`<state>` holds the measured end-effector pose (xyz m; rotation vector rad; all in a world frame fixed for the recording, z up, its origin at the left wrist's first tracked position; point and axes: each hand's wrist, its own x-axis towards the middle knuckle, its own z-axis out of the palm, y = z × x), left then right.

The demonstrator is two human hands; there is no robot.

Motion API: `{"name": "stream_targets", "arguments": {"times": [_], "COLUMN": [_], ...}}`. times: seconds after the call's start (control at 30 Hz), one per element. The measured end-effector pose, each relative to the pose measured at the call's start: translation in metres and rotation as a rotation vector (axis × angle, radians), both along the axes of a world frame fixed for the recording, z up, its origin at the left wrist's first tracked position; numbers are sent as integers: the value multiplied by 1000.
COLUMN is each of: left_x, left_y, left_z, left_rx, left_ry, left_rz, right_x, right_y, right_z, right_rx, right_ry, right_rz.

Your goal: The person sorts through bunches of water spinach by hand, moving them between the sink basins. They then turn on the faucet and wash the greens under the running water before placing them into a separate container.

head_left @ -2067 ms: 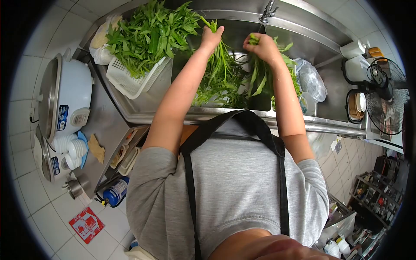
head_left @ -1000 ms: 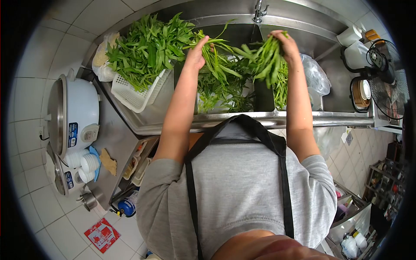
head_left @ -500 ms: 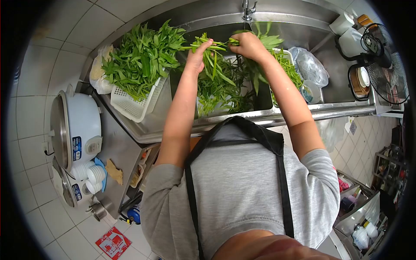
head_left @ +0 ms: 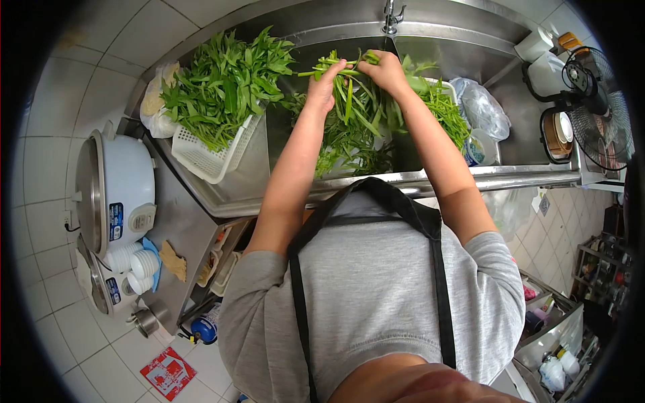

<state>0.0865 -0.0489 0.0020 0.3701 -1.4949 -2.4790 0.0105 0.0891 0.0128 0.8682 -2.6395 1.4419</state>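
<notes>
Over the sink basin, my left hand (head_left: pixel 327 84) is closed around a bunch of leafy green stems (head_left: pixel 349 101), whose leaves hang down below it. Close on its right, my right hand (head_left: pixel 384 70) is closed with its fingers on green stems at the upper end of the bunch; its exact grip is partly hidden. Beneath both hands, more loose greens (head_left: pixel 346 151) lie in the basin. A white perforated basket (head_left: pixel 215 163) heaped with leafy greens (head_left: pixel 225 84) stands to the left. Right of the basin, partly behind my right forearm, cut green stems (head_left: pixel 447 114) fill another light basket.
A faucet (head_left: pixel 391 19) rises at the back of the sink (head_left: pixel 322 37). Plastic bags (head_left: pixel 482 107) and a small tub (head_left: pixel 478 149) sit at right, near a black fan (head_left: pixel 598 101). Large cookers (head_left: pixel 121 195) and stacked white bowls (head_left: pixel 138 265) stand on the left.
My left hand has shifted slightly right, and the two hands are closer together. The leaves swinging by my right hand have dropped lower. The camera view has shifted slightly.
</notes>
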Motion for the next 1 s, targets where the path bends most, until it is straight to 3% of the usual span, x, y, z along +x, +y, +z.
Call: {"name": "stream_targets", "arguments": {"times": [0.03,0.07,0.13,0.27,0.4,0.47,0.53,0.6,0.63,0.67,0.77,0.8,1.0], "left_x": [-1,-2,-7,-9,-2,2,7,6,4,-3,-9,-10,0], "left_y": [3,6,9,0,-25,-45,-53,-45,-38,-34,-1,4,-26], "left_z": [2,4,2,2,-1,-12,-14,-11,-9,-16,-2,0,3], "left_rx": [0,0,-22,17,-26,-77,-149,-167,-185,-229,-181,-176,-152], "left_ry": [9,10,20,16,-17,-27,-45,-64,-81,-97,-24,-2,-105], "left_rz": [-10,-7,-18,24,45,44,42,19,0,-5,-67,-93,-318], "right_x": [-3,-6,-5,-32,-62,-66,-63,-44,-45,-34,5,13,-9], "right_y": [1,1,3,34,93,119,133,123,109,89,28,16,33], "right_z": [-6,-12,-14,-18,-8,10,29,52,42,42,24,22,32], "right_rx": [-242,-242,-559,-921,-933,-993,-866,-499,-337,-247,139,282,228], "right_ry": [-258,-257,-595,-892,-563,-547,-529,-465,-251,-275,90,63,-83], "right_rz": [8,12,-53,-181,-78,-49,7,-5,81,166,136,100,37]}}
